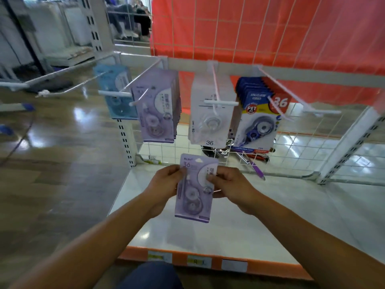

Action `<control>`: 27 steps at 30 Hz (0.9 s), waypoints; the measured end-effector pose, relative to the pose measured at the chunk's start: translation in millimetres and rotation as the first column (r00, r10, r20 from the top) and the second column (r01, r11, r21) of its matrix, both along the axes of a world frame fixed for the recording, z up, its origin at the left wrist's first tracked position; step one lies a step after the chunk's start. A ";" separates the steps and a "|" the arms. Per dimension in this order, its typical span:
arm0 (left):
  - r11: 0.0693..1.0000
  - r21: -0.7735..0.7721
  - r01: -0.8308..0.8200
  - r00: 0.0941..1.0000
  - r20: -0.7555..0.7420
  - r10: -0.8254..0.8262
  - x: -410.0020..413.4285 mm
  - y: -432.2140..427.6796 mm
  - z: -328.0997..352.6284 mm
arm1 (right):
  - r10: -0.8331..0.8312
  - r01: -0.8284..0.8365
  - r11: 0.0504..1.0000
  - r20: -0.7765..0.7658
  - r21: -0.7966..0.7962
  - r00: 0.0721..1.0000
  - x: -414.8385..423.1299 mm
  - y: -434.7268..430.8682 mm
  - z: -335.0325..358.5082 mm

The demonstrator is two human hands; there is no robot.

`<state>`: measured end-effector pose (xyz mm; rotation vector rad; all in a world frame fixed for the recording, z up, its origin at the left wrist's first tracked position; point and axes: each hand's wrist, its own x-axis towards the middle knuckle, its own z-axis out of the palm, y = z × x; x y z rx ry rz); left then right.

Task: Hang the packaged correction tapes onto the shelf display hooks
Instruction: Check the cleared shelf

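Observation:
A purple packaged correction tape (194, 195) is upright above the white shelf, below the display hooks. My left hand (164, 184) pinches its upper left edge and my right hand (227, 184) pinches its upper right edge. Above hang rows of packs: light blue packs (116, 94), a stack of purple packs (160, 109), white packs (210, 119) and blue-and-red packs (260, 115), each on a white hook. The purple stack's hook (143, 84) points toward me. A bare hook (308, 105) juts out at the right.
The white shelf board (270, 222) has an orange front edge with price labels (200, 261). A white wire grid (302, 155) backs it, with pens (256, 167) and small items lying by it. An orange cloth (270, 28) hangs behind. Wooden floor lies at the left.

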<state>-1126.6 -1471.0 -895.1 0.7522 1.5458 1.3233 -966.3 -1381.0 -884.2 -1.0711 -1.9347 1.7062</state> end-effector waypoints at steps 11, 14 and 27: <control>0.926 0.349 -0.147 0.987 -0.005 0.158 -36.5 -45.4 52.2 | -0.015 0.098 0.940 -0.249 0.326 0.968 -64.4 -44.4 60.8; 0.883 0.438 -0.171 0.983 0.019 0.181 -40.9 -52.8 70.4 | 0.023 0.110 0.890 -0.283 0.442 0.959 -72.3 -55.3 80.9; 0.833 0.463 -0.303 0.950 0.078 0.303 -64.8 -46.4 103.7 | -0.050 0.243 0.823 -0.359 0.514 0.932 -112.6 -54.8 101.0</control>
